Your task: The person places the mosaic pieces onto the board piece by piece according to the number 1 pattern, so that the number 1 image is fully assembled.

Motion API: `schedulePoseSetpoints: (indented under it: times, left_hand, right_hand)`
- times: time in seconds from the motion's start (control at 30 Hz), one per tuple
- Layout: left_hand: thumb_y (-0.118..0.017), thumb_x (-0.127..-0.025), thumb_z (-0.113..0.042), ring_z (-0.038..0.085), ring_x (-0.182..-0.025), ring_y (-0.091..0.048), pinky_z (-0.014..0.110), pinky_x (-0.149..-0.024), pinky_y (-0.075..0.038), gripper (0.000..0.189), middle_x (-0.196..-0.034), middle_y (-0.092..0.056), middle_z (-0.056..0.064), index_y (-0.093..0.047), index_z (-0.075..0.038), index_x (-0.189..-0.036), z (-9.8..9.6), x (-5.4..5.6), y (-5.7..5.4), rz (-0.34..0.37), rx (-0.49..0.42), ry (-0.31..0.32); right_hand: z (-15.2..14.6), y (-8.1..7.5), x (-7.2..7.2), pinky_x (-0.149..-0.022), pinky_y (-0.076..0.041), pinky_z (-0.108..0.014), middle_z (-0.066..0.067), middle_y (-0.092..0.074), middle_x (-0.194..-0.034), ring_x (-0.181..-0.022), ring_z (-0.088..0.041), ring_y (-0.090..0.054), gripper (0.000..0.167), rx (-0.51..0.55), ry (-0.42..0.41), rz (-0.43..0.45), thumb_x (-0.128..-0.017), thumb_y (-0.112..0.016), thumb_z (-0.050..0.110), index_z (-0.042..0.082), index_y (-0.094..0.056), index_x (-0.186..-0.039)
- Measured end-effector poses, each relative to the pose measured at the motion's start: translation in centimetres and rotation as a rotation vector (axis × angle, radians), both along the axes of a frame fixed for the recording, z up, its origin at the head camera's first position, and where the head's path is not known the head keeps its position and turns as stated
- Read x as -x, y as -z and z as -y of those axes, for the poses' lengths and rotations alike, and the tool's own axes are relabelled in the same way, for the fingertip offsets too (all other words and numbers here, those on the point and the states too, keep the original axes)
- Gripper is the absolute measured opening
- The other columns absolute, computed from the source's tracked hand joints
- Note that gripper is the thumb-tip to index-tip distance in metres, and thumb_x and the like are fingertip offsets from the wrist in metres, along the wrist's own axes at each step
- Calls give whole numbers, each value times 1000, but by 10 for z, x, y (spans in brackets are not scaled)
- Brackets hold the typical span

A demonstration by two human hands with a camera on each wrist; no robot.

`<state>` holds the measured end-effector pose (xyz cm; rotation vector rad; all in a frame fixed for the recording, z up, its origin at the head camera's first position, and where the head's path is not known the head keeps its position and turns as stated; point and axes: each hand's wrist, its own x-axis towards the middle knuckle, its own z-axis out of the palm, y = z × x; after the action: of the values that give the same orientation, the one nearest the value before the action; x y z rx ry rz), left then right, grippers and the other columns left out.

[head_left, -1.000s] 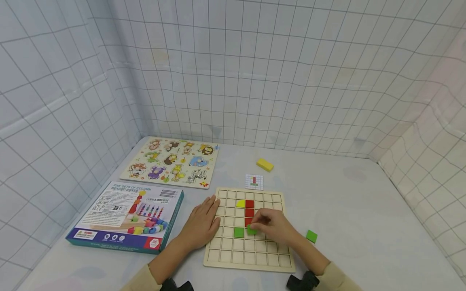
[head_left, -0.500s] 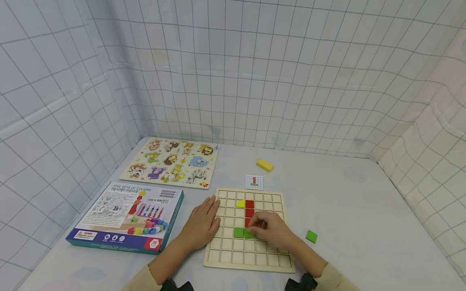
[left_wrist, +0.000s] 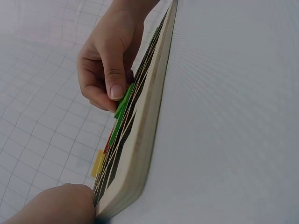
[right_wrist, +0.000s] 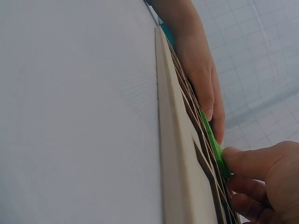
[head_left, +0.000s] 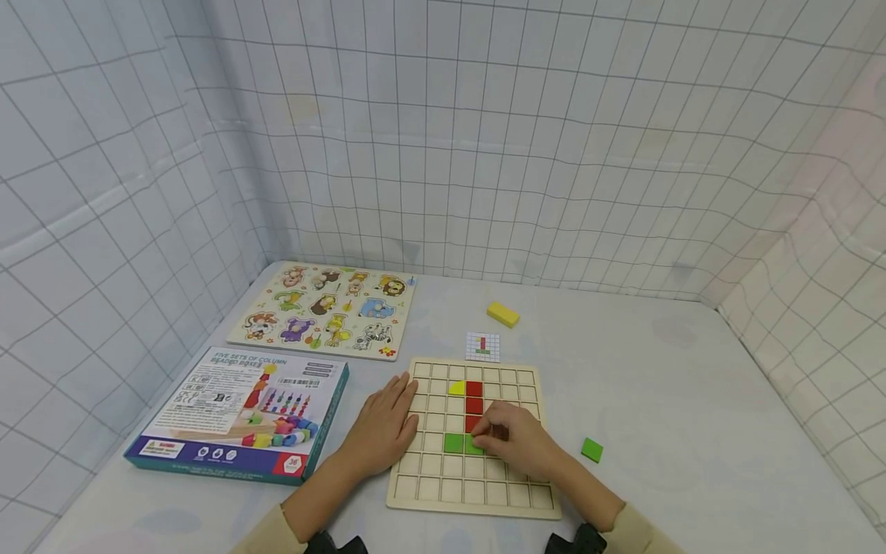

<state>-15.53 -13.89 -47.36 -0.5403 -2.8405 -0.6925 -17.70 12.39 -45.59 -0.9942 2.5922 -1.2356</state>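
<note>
My left hand (head_left: 382, 425) lies with straight fingers on the left edge of a wooden grid board (head_left: 474, 492). Over the board's middle, my right hand (head_left: 515, 440) pinches a green square tile (head_left: 474, 445) between thumb and fingers. That tile sits in or on a cell, directly right of another green tile (head_left: 453, 443); in the left wrist view the pinched tile (left_wrist: 122, 100) looks slightly tilted. Above it runs a column of red tiles (head_left: 474, 405), partly covered by the right fingers. A yellow tile (head_left: 457, 388) adjoins the top red one.
A loose green tile (head_left: 591, 450) lies right of the board. Behind the board are a small pattern card (head_left: 483, 347) and a yellow block (head_left: 503, 314). At left lie a boxed bead set (head_left: 242, 415) and an animal puzzle board (head_left: 325, 312).
My right hand has lowered the green tile and brought it down and left, beside the other green tile. The left hand has stayed on the board's edge.
</note>
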Motion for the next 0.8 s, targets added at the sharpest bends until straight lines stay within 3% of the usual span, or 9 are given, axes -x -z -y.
schedulePoseSetpoints:
  times: [0.23,0.8]
  left_hand:
    - [-48,-100,-22,36,-142,-28,55,-110,-25,53,-152,-35,22,-40,5,-145,0,0,-1,8,2,-4]
    - [-47,-100,-20,37,-142,-27,56,-110,-25,52,-152,-34,22,-40,5,-145,-1,0,-3,9,-3,-2]
  right_hand:
    - [0,1,-1,-60,-44,-23,16,-56,-82,-69,-4,-49,5,-32,9,-19,-87,-74,22,18,-71,-89]
    - [-17,-2,-1,-60,-45,-24,12,-57,-80,-70,-7,-51,7,-16,58,44,-86,-75,14,19,-70,-86]
